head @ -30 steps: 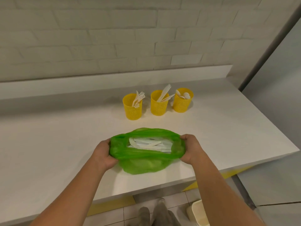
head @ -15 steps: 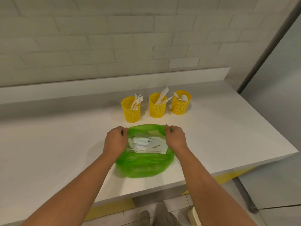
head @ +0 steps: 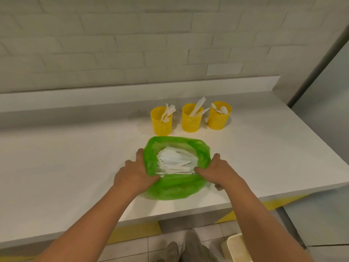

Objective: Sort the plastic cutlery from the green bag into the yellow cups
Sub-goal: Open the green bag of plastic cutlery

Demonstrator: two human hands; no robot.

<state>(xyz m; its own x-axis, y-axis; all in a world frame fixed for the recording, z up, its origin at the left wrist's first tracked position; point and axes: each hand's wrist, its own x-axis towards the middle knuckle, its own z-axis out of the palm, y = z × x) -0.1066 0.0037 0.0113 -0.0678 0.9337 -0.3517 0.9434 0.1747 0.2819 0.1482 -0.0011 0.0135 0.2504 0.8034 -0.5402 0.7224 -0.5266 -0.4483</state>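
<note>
- Centre of frame: the green bag (head: 175, 188) lies on the white surface (head: 75, 167) near its front edge. Its mouth is turned upward and spread wide, and its lower part is crumpled flat toward the person.
- Inside the bag: the plastic cutlery (head: 173, 161) is a loose white heap, with handles lying mostly crosswise. Single piece types cannot be told apart in the pile.
- The left hand (head: 135, 174) is at the left side of the mouth. Its grip is closed on the rim, thumb at the near lip, fingers running down the outside of the film.
- The right hand (head: 220, 172) mirrors it on the right side, thumb at the near lip, fingers curled round the rim. Neither grip has any cutlery, only bag film.
- Likely reason for the hold: thin film would slump over the heap, and the two hands pulling apart keep the contents exposed.
- Above the bag in frame, near it but not touching: three yellow cups in a row.
  - The leftmost cup (head: 162, 125) holds forks (head: 169, 111).
  - The middle cup (head: 191, 122) holds knives (head: 198, 107).
  - The rightmost cup (head: 219, 120) holds spoons (head: 221, 109).
- A few pieces stand in each cup, so the rule reads as one type per cup. The row's place close behind the bag suggests short reaches.
- Judgement: this is the bag-opening step, with most of the cutlery unsorted. The next move needs one hand to leave the rim and pick a piece. The risk is that the freed side folds back over the heap.
</note>
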